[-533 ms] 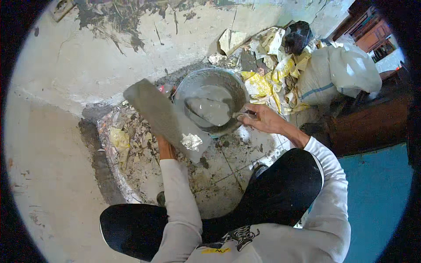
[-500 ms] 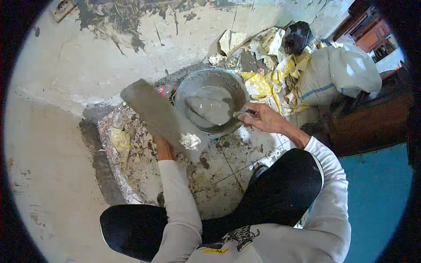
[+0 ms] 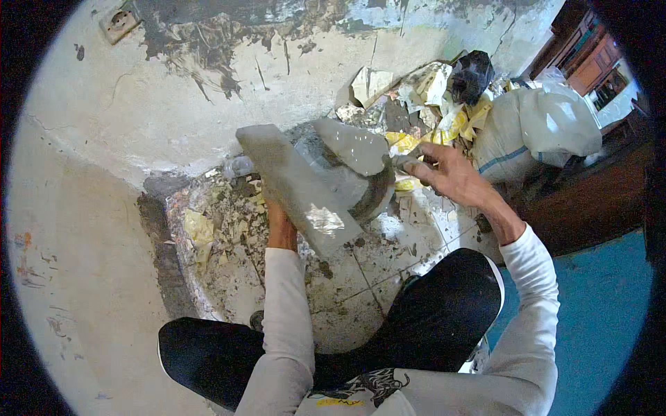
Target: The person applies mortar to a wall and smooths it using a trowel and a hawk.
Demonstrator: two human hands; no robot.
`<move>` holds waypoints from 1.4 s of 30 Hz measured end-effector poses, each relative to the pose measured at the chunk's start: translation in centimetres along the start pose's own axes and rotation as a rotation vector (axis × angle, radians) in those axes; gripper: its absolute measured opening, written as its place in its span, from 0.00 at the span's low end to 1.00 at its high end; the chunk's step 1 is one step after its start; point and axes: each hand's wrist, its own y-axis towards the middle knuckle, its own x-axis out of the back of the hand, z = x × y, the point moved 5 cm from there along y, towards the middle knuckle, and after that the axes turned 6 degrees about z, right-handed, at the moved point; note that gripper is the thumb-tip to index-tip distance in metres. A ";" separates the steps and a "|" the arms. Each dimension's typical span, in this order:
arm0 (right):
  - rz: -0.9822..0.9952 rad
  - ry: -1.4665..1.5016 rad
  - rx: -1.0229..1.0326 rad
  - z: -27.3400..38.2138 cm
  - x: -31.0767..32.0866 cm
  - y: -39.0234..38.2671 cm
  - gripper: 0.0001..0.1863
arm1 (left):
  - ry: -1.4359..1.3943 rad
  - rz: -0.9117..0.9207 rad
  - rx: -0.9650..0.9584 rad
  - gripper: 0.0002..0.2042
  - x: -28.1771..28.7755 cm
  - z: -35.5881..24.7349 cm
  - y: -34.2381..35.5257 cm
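Note:
My left hand (image 3: 279, 220) is mostly hidden beneath a long, flat grey plastering float (image 3: 295, 179); it grips the float from below. The float slants over the left part of the bucket, with a pale wet patch at its near end. In my right hand (image 3: 454, 179), closed around its handle, is a trowel (image 3: 357, 147) whose blade looks coated with wet grey mortar. The trowel is above the bucket (image 3: 380, 197), close to the float's far right side. Float and trowel cover much of the bucket's opening.
Torn paper and yellow wrappers (image 3: 458, 121) are heaped against the wall beside a black plastic bag (image 3: 473, 78). A stuffed white sack (image 3: 510, 128) stands farther right, near dark wooden furniture (image 3: 576, 191). Rubble and crumbs (image 3: 229, 256) litter the tiled floor (image 3: 347, 312). A wall socket (image 3: 121, 22) is at upper left.
The trowel has come up out of the bucket with mortar on its blade. My left hand has moved the float rightward, over the bucket. The view has shifted slightly.

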 end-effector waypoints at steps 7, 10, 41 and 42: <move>-0.329 -0.090 0.195 0.8 -2.0 -2.1 0.24 | -0.022 -0.015 0.019 0.24 -5.2 2.5 -0.4; -0.565 -0.250 0.358 -0.9 -6.6 -2.3 0.26 | -0.048 -0.052 0.013 0.24 -6.7 2.9 1.8; -0.511 -0.276 0.157 -9.8 -11.1 -4.9 0.30 | -0.316 -0.158 -0.087 0.21 -7.0 -0.3 -1.9; -0.524 -0.275 0.159 -9.5 -10.7 -4.4 0.30 | -0.321 -0.149 -0.094 0.21 -7.7 0.0 -2.2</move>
